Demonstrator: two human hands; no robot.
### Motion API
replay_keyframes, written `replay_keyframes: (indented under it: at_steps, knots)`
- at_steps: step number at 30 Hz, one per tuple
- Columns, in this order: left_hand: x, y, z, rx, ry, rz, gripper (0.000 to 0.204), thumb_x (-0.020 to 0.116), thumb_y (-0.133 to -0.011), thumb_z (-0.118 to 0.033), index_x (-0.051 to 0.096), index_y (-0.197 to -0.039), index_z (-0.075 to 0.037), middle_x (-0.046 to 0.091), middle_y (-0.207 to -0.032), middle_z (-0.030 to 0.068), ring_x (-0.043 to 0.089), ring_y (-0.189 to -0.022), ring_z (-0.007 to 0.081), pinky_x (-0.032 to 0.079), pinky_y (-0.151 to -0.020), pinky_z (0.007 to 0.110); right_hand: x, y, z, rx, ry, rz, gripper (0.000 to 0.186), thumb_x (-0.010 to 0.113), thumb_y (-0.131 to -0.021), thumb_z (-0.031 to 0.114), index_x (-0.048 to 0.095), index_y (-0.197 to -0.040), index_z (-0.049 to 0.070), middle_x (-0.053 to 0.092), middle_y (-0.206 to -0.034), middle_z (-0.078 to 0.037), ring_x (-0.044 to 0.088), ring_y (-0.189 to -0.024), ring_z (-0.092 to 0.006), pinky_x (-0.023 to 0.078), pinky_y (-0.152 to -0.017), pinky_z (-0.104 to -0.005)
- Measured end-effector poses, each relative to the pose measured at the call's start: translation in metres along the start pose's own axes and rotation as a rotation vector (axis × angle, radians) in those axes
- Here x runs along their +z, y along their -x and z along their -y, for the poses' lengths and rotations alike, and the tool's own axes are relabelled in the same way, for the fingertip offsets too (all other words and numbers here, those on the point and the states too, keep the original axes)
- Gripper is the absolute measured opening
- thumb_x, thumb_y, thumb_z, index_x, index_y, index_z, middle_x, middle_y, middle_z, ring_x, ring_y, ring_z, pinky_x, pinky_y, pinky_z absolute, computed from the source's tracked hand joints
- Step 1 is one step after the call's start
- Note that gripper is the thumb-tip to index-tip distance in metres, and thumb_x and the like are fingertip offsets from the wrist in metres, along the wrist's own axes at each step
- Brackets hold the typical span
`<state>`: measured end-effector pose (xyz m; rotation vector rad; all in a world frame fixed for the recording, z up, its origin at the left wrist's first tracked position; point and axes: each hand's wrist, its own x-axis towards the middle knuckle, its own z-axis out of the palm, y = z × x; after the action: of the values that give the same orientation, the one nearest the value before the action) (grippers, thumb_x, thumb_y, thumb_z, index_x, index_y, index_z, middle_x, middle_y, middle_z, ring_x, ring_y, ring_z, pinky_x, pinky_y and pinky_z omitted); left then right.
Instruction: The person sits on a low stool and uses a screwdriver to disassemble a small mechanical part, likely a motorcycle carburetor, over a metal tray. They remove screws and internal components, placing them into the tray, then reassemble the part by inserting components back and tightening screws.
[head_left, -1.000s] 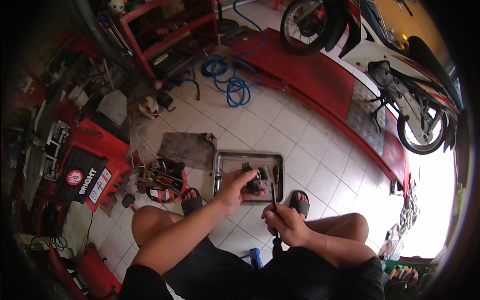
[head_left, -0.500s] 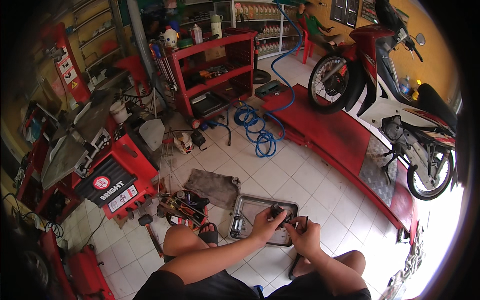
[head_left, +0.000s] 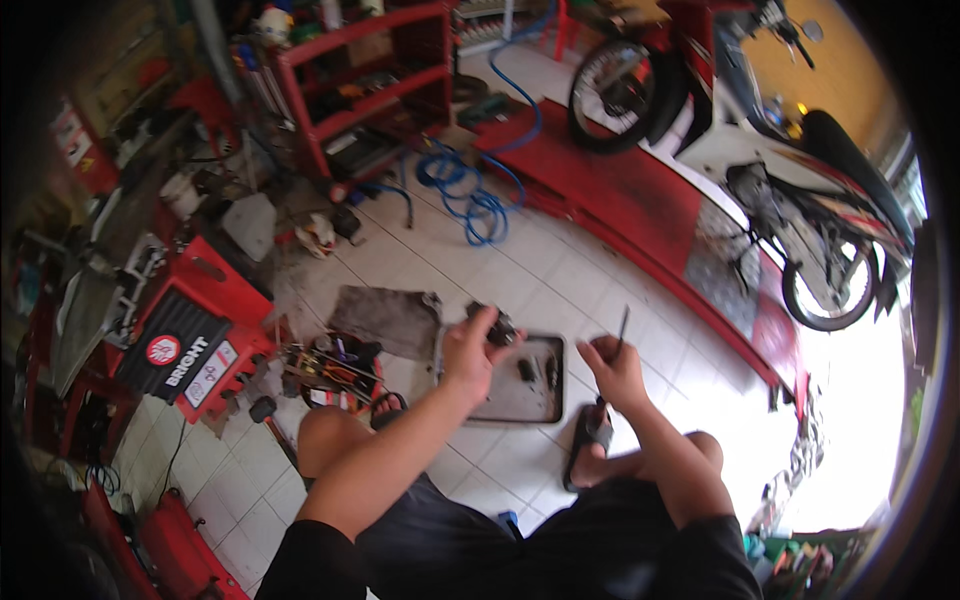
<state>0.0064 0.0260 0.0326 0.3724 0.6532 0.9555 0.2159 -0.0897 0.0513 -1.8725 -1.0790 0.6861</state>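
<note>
My left hand (head_left: 470,350) is closed on a dark metal part (head_left: 498,322) above the upper left of a metal tray (head_left: 556,385) on the floor. My right hand (head_left: 615,370) grips a screwdriver (head_left: 624,326), shaft pointing up, just right of the tray; the two hands are apart. Small dark parts (head_left: 532,369) lie in the tray. A dirty grey cloth (head_left: 380,318) is spread behind it, and a container of hand tools (head_left: 330,372) stands to its left.
A motorcycle (head_left: 740,170) is on a red lift platform (head_left: 610,190) at the right. A coiled blue hose (head_left: 460,190) lies ahead, before a red tool cart (head_left: 350,90). A red machine (head_left: 200,330) stands at the left, a mallet (head_left: 263,410) beside it.
Since half a second ago my hands have separated: the left moved up-left with the part, the right stays on the screwdriver. The view has tilted down, and the seated person has left it.
</note>
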Motion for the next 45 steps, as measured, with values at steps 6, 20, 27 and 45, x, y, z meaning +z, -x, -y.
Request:
replay_keyframes:
  at_steps: [6, 20, 27, 45]
  knots:
    - [0.006, 0.005, -0.04, 0.023, 0.035, -0.069, 0.03, 0.067, -0.096, -0.027, 0.056, -0.107, -0.001, 0.066, -0.1, 0.0173, 0.068, -0.104, 0.0397, 0.061, -0.091, 0.041, 0.021, -0.058, -0.155, 0.525, -0.001, 0.147, 0.035, 0.076, -0.09, 0.033, 0.072, -0.095, -0.001, 0.054, -0.062, -0.002, 0.045, -0.045, -0.0118, 0.034, -0.04, -0.0326]
    - [-0.006, 0.002, -0.056, 0.023, 0.0, -0.094, 0.032, 0.066, -0.096, -0.03, 0.06, -0.105, 0.001, 0.067, -0.1, 0.0171, 0.069, -0.103, 0.0383, 0.06, -0.093, 0.04, 0.166, 0.007, -0.352, 1.16, -0.105, -0.162, 0.045, 0.08, -0.08, 0.033, 0.066, -0.099, -0.006, 0.066, -0.088, -0.012, 0.065, -0.077, -0.0242, 0.056, -0.065, -0.0417]
    - [-0.007, -0.002, -0.052, -0.005, -0.01, -0.089, 0.033, 0.069, -0.095, -0.03, 0.058, -0.106, -0.001, 0.065, -0.102, 0.0178, 0.068, -0.104, 0.0389, 0.059, -0.094, 0.04, 0.153, -0.003, -0.347, 1.143, -0.011, -0.202, 0.05, 0.075, -0.081, 0.035, 0.069, -0.108, -0.007, 0.073, -0.102, -0.018, 0.074, -0.085, -0.0305, 0.06, -0.067, -0.0411]
    - [0.003, 0.009, -0.07, -0.054, 0.102, 0.09, 0.026, 0.064, -0.097, -0.028, 0.063, -0.103, -0.003, 0.068, -0.104, 0.0172, 0.068, -0.106, 0.0387, 0.061, -0.091, 0.04, -0.031, -0.089, -0.133, 0.667, -0.557, 0.348, 0.036, 0.064, -0.099, 0.038, 0.057, -0.11, 0.004, 0.059, -0.081, -0.007, 0.067, -0.079, -0.0268, 0.053, -0.073, -0.0375]
